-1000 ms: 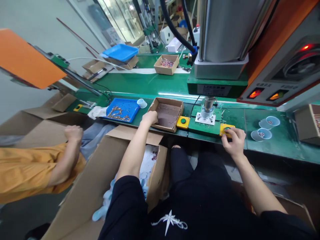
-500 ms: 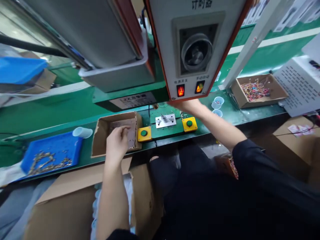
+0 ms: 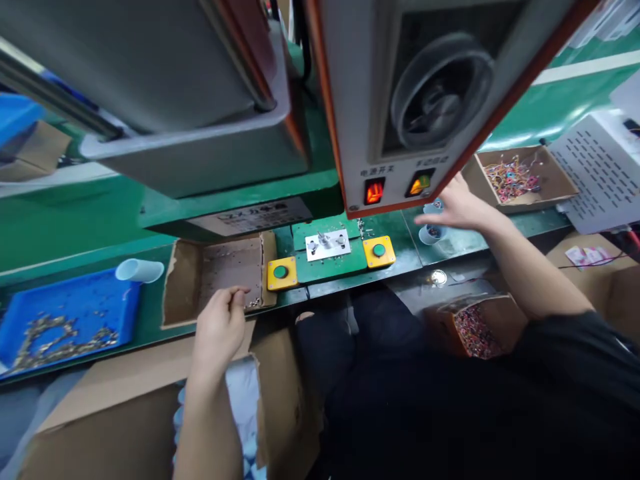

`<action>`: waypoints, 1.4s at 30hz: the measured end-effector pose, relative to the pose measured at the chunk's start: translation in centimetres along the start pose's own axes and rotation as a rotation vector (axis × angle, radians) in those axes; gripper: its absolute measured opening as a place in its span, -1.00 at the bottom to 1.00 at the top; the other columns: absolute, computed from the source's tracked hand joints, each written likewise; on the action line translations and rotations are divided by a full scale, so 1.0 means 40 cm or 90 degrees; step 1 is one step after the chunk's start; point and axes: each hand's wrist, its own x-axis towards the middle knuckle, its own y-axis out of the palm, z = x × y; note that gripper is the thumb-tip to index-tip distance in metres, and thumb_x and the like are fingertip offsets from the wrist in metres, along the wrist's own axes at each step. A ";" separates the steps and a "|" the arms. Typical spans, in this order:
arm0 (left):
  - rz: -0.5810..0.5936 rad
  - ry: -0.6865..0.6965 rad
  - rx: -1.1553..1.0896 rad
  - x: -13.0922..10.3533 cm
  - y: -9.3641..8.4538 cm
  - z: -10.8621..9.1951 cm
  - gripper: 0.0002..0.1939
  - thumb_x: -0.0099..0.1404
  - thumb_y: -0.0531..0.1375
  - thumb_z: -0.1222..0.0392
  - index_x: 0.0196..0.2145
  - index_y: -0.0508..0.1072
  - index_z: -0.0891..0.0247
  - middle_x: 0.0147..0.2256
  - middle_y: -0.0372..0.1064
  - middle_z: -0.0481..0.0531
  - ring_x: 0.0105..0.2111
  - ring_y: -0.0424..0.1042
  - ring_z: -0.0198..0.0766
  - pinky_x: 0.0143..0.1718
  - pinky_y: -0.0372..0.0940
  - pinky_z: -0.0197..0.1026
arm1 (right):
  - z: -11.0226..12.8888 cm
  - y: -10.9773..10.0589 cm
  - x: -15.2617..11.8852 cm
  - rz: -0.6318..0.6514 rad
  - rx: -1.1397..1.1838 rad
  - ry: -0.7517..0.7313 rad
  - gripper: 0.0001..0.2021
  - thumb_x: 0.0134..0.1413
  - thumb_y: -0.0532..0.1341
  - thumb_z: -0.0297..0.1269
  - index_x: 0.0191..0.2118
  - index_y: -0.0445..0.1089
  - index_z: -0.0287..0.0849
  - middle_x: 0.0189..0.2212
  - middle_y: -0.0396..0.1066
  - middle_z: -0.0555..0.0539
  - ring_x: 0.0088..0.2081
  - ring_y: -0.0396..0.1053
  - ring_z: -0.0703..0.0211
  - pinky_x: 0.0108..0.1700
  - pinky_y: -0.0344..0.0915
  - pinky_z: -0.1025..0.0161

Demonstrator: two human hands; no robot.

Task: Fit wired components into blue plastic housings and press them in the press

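Note:
My left hand [image 3: 223, 327] is closed, thumb against fingers, over the front edge of a cardboard tray [image 3: 170, 287]; what it may hold is too small to make out. My right hand [image 3: 453, 207] has its fingers apart above two translucent cups, the nearer one [image 3: 431, 235] with small parts inside. Between the hands a metal plate with a small fixture [image 3: 327, 245] lies on the green base of the press. A yellow box with a green button stands on each side of it, one left [image 3: 281, 273] and one right [image 3: 379, 251].
A large press [image 3: 200, 153] and a control box [image 3: 370, 133] with lit switches hang over the bench. On the left are a blue tray [image 3: 127, 313] of metal parts and a tipped cup [image 3: 140, 270]. Boxes of coloured wired parts sit right [image 3: 513, 180] and below [image 3: 480, 331].
My right hand has come out from behind the control box and moved right to the cups. My left hand is slightly lower. The camera view has shifted closer to the machine.

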 end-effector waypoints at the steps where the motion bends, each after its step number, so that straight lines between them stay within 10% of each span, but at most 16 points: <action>1: -0.001 -0.004 -0.001 -0.005 -0.007 0.009 -0.69 0.47 0.03 0.01 -0.18 0.53 0.17 -0.18 0.58 0.14 -0.13 0.56 0.02 -0.05 0.44 -0.01 | 0.005 -0.003 -0.055 0.029 -0.010 -0.012 -0.57 0.04 0.53 0.10 -0.14 0.54 -0.10 0.21 0.34 -0.21 0.29 0.21 -0.32 0.33 0.24 -0.35; 6: -0.032 -0.004 -0.012 0.012 -0.011 0.014 -0.68 0.47 0.04 0.00 -0.16 0.53 0.18 -0.19 0.58 0.13 -0.15 0.56 -0.03 -0.06 0.44 -0.05 | 0.115 0.015 -0.158 -0.061 0.103 -0.025 -0.83 0.26 0.37 -0.14 -0.28 0.45 -0.09 0.19 0.40 -0.15 0.26 0.27 -0.26 0.27 0.28 -0.33; 12: -0.087 0.071 0.018 0.045 0.012 -0.008 -0.67 0.48 0.04 0.01 -0.15 0.53 0.21 -0.20 0.57 0.16 -0.15 0.58 -0.03 -0.04 0.45 -0.03 | 0.397 0.158 0.044 -0.312 0.412 -0.053 -0.57 0.20 0.36 0.02 0.07 0.31 -0.03 -0.04 0.49 -0.15 -0.06 0.52 -0.08 -0.03 0.55 -0.10; 16: -0.085 0.094 0.023 0.030 -0.005 -0.007 -0.69 0.47 0.09 0.01 -0.13 0.56 0.22 -0.15 0.61 0.17 -0.11 0.61 -0.03 0.00 0.47 -0.03 | 0.506 0.229 0.129 -0.258 0.407 -0.064 -0.40 0.17 0.39 0.00 0.23 0.26 -0.07 0.01 0.50 -0.20 0.03 0.51 -0.15 0.08 0.54 -0.13; 27: -0.079 0.095 -0.009 -0.013 -0.026 -0.033 -0.68 0.50 0.12 0.01 -0.14 0.62 0.21 -0.14 0.64 0.17 -0.11 0.63 -0.03 0.08 0.48 0.03 | 0.522 0.221 0.144 -0.200 0.298 -0.022 -0.47 0.22 0.37 0.01 0.20 0.32 -0.09 0.06 0.49 -0.24 0.15 0.45 -0.26 0.13 0.48 -0.17; 36: -0.058 0.252 -0.033 -0.034 0.086 -0.138 -0.71 0.57 0.14 0.11 -0.08 0.68 0.17 -0.07 0.67 0.11 -0.04 0.63 -0.10 0.13 0.50 -0.03 | 0.533 0.198 0.142 -0.114 0.187 0.015 -0.41 0.30 0.29 0.11 0.23 0.28 -0.21 -0.15 0.55 -0.26 -0.06 0.52 -0.23 0.05 0.43 -0.15; 42: -0.114 0.240 0.037 -0.020 0.144 -0.148 -0.72 0.57 0.13 0.21 -0.04 0.68 0.17 -0.08 0.67 0.12 0.06 0.61 -0.09 0.15 0.50 -0.06 | 0.470 0.204 0.025 -0.195 0.156 -0.006 -0.36 0.29 0.30 0.05 0.35 0.23 -0.15 0.18 0.47 -0.32 0.24 0.38 -0.32 0.25 0.32 -0.26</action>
